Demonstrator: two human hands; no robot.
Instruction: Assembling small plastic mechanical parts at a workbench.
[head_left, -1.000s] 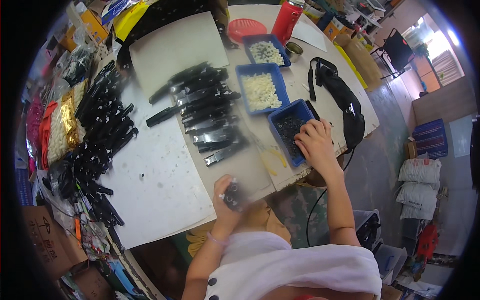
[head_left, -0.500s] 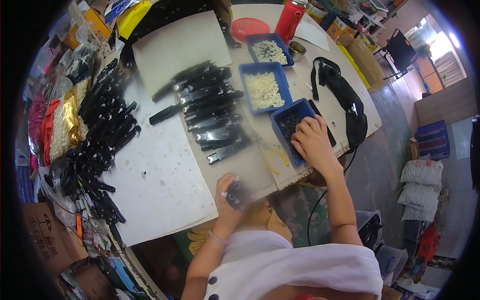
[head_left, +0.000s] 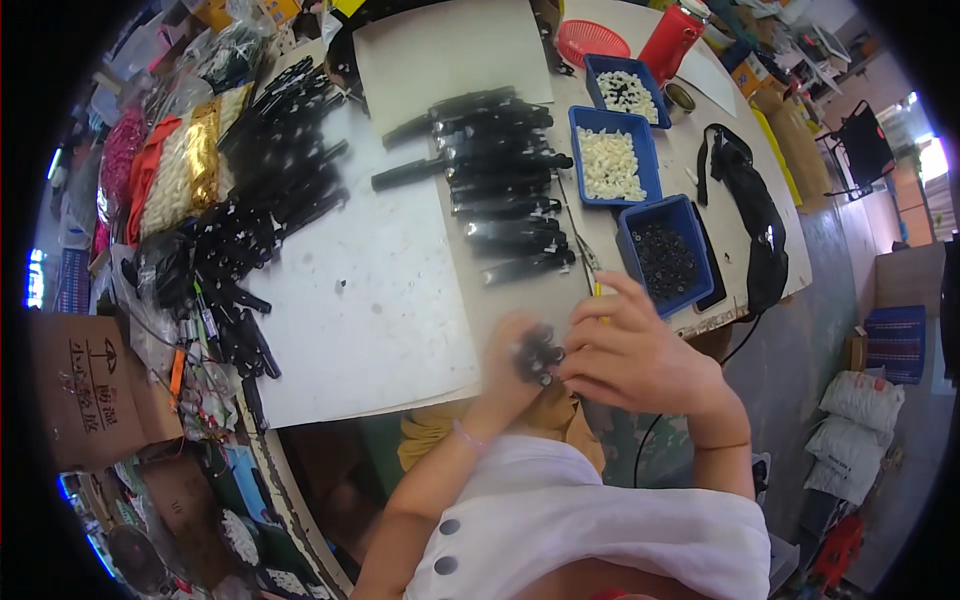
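My left hand grips a small black plastic part near the table's front edge. My right hand has its fingers pinched against that same part, with a thin yellow-handled tool sticking up behind the fingers. A row of long black handles lies on the white table just beyond my hands. To the right stands a blue tray of small black pieces.
Two more blue trays with white pieces stand further back, beside a red basket and a red bottle. A big heap of black handles fills the left side. A black strap lies at the right edge. A cardboard box sits lower left.
My right hand has left the blue tray of black pieces and come across to the part held in my left hand. The view has shifted closer to the table.
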